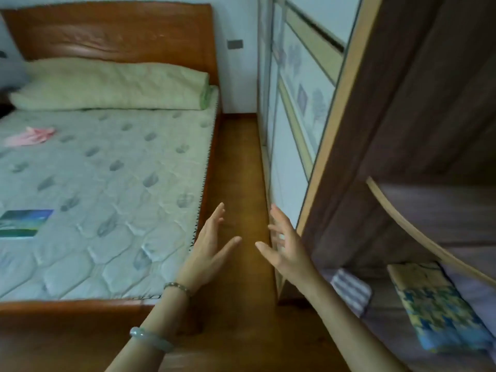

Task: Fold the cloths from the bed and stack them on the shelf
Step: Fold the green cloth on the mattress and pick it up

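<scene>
A bedroom seen from above, looking down at a person's two bare arms. On the left stands a bed with a reddish wooden frame and headboard, and a pale quilted mattress with no sheet on it. A long pale green pillow lies across the far end. Two cloths are on the mattress: a crumpled pink cloth far to the left, and nearer, at the left edge, a blue-green cloth lying flat as a rectangle. To the right of the bed a narrow strip of wooden floor runs away to the far wall. Over this strip, near the bed's near right corner, both hands hang in the air. The left hand has straight, spread fingers and holds nothing; a beaded bracelet and a pale green bangle circle that arm. The right hand faces it, palm inward, fingers loosely spread, also empty and apart from the left. Right of the floor strip, a wardrobe with pale patterned sliding doors lines the wall. At the far right is a dark wooden shelf, open at the front. On it lie a folded striped cloth and, further right, a folded yellow and blue cloth resting on a lilac cloth. An upper board with a curved pale edge overhangs them.
</scene>
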Tool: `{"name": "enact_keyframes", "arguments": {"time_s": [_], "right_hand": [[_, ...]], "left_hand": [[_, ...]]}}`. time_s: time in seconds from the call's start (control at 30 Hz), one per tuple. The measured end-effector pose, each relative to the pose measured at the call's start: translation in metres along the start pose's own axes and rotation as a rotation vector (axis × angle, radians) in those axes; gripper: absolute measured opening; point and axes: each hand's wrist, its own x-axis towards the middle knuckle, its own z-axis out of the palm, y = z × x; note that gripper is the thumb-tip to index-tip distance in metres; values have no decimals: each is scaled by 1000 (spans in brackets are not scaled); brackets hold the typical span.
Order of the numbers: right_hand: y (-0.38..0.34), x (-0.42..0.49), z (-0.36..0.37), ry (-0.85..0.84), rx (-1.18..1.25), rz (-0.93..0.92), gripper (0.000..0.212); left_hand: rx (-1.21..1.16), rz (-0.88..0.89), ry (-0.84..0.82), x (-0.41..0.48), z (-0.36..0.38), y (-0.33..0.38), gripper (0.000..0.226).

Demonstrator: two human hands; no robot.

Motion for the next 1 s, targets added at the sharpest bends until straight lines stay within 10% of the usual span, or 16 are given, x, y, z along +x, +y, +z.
{"name": "enact_keyframes", "arguments": {"time_s": [1.0], "right_hand": [[-220, 104, 492, -771, 64, -383, 85]], "left_hand": [[-20, -533, 941, -232, -393, -198, 90]]}}
